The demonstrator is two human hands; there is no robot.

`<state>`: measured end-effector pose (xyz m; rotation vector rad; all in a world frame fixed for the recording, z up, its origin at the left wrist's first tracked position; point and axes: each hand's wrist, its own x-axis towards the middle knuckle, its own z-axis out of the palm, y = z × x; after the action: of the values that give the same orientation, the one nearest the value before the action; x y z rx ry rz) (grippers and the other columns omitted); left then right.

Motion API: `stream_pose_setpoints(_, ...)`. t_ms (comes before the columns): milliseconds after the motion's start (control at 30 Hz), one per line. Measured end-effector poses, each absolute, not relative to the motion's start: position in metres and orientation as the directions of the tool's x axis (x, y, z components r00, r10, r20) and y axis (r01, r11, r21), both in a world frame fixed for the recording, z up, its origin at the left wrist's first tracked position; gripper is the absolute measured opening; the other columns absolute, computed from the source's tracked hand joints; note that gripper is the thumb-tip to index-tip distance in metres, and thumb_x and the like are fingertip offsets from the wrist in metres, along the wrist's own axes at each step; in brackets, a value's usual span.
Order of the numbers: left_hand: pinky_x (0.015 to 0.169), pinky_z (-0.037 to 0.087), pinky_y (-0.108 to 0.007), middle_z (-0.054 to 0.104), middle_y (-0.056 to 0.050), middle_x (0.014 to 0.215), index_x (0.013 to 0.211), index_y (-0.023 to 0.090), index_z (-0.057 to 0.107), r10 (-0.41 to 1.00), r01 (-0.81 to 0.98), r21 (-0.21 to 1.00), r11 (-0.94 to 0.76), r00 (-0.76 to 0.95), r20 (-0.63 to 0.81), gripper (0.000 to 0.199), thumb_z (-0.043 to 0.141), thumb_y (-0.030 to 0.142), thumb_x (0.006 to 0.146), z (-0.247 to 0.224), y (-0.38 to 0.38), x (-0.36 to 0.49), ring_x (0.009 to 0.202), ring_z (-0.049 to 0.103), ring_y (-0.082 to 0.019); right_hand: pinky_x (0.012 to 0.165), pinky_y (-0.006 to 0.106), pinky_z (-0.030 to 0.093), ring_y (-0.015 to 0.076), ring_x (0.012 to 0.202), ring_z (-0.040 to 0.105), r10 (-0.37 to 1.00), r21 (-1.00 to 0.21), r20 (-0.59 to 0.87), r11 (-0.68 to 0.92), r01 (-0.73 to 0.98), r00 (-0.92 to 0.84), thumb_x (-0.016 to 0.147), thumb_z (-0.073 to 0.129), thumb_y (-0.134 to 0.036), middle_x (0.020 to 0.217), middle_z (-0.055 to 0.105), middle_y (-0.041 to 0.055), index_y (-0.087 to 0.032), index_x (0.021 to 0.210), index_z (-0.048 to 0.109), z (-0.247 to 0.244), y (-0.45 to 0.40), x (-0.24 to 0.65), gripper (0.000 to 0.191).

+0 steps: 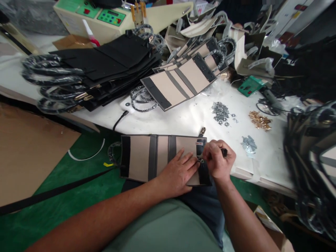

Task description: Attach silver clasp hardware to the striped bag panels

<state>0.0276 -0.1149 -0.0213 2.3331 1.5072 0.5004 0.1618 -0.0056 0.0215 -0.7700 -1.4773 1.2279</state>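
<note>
A handbag panel [140,154], beige inside with dark strips and edges, lies open across my lap and the table edge. My left hand [180,171] rests flat on its right part, fingers spread. Close beside those fingertips, my right hand [217,157] is closed around a black-handled tool [224,152], whose working end is hidden by the fingers. It is over a small metal piece [200,159] on the panel's dark right strip. Another metal fitting [202,132] sticks out past the panel's top edge. At the left end shows a plastic-wrapped handle [112,154].
On the white table [183,120] lie piles of square metal plates [220,111], gold fittings [259,120] and flat silver pieces [249,144]. Behind are stacked black bag panels [112,56], beige panels [181,82] and a green-panelled machine [111,17]. Wrapped handles [315,196] hang at right.
</note>
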Motion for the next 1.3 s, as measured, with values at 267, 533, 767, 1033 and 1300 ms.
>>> stream_pose_setpoints(267,0.131,0.013,-0.058,0.050,-0.018,0.156,0.151,0.012,0.047,0.924,0.786,0.488,-0.379,0.352,0.152,0.084,0.079,0.039,0.078,-0.027,-0.115,0.030,0.152,0.033,-0.037,0.058,0.029,0.041,0.0133,0.056,0.052,0.730,-0.833,0.414,0.545,0.097,-0.544,0.093,0.065,-0.022,0.062,0.056,-0.0024,-0.022,0.066,0.054,0.032,-0.013,0.150,0.029)
stream_pose_setpoints(533,0.131,0.012,-0.056,0.056,-0.020,0.148,0.146,0.010,0.051,0.923,0.794,0.473,-0.381,0.353,0.152,0.080,0.079,0.039,0.077,-0.016,-0.115,0.028,0.145,0.041,-0.036,0.057,0.030,0.043,0.0144,0.054,0.051,0.792,-0.871,0.373,0.479,0.113,-0.482,0.093,0.065,-0.027,0.059,0.055,-0.0022,-0.023,0.063,0.054,0.029,-0.008,0.154,0.032)
stream_pose_setpoints(767,0.131,0.012,-0.055,0.054,-0.019,0.149,0.147,0.010,0.049,0.918,0.785,0.478,-0.394,0.360,0.166,0.082,0.080,0.042,0.079,-0.017,-0.115,0.026,0.146,0.039,-0.036,0.048,0.028,0.038,0.0134,0.048,0.046,0.870,-0.918,0.390,0.340,-0.206,-0.301,0.091,0.069,-0.029,0.056,0.051,-0.0045,-0.024,0.065,0.052,0.050,-0.007,0.151,0.031)
stream_pose_setpoints(1033,0.133,0.011,-0.053,0.056,-0.018,0.147,0.144,0.006,0.051,0.920,0.785,0.482,-0.390,0.357,0.162,0.077,0.076,0.043,0.081,-0.016,-0.116,0.025,0.144,0.042,-0.034,0.051,0.031,0.039,0.0142,0.048,0.047,0.887,-0.928,0.361,0.311,-0.206,-0.286,0.094,0.067,-0.029,0.055,0.050,-0.0045,-0.024,0.067,0.054,0.035,-0.012,0.159,0.030)
stream_pose_setpoints(1300,0.132,0.017,-0.053,0.056,-0.017,0.148,0.145,0.012,0.051,0.932,0.811,0.460,-0.361,0.336,0.138,0.077,0.077,0.045,0.080,-0.016,-0.116,0.028,0.145,0.043,-0.033,0.052,0.029,0.038,0.0136,0.050,0.046,0.910,-0.954,0.298,0.296,-0.052,-0.287,0.095,0.068,-0.038,0.055,0.051,-0.0040,-0.023,0.064,0.051,0.026,-0.010,0.177,0.038)
